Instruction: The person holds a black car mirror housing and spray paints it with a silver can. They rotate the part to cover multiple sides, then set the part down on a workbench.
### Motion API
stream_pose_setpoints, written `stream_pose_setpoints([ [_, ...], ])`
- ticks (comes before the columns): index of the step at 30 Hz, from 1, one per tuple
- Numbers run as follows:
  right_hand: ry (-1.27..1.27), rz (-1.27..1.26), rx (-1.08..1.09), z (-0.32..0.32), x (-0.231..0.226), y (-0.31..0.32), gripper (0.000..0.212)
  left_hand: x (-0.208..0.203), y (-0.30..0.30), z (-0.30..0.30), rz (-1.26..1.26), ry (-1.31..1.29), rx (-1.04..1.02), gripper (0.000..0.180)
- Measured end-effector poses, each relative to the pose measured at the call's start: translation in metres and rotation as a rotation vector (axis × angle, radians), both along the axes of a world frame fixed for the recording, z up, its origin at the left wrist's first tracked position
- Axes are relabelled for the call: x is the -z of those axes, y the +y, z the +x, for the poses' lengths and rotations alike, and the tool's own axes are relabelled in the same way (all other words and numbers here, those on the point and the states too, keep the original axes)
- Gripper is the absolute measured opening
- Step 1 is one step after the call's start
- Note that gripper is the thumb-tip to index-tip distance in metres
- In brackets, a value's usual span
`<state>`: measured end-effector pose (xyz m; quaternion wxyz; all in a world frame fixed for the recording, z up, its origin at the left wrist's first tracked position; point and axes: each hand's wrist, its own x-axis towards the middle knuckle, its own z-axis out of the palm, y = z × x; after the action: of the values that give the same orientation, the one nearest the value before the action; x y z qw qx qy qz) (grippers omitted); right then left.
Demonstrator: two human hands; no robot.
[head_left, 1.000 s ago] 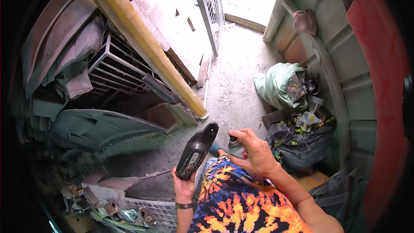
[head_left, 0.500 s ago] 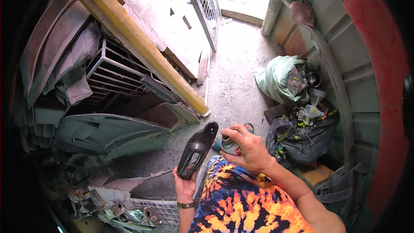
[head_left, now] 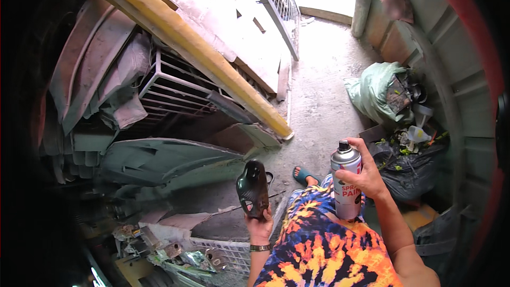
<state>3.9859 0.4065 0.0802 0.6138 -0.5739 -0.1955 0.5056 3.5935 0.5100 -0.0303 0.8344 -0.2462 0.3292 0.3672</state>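
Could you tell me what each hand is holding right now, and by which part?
The left hand grips the dark plastic part by its lower end; the right hand wraps the spray can around its upper body.

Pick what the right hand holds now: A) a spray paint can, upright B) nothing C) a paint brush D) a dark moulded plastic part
A: the right hand is wrapped around an upright spray paint can with its nozzle on top, while the left hand holds the dark moulded plastic part.
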Motion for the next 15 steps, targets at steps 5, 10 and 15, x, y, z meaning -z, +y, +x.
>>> stream_pose_setpoints([
  [5,-0.23,0.199,-0.175,-0.026,-0.024,0.021,0.072,-0.001,-0.003,0.008,0.005,-0.088,-0.034,0.073],
  [10,-0.474,0.34,-0.2,-0.057,-0.042,0.042,0.072,0.012,-0.009,-0.004,0.166,0.018,-0.002,0.064],
  [15,-0.566,0.311,-0.195,-0.069,-0.039,0.051,0.07,0.021,-0.015,-0.007,0.386,0.01,0.082,0.064],
])
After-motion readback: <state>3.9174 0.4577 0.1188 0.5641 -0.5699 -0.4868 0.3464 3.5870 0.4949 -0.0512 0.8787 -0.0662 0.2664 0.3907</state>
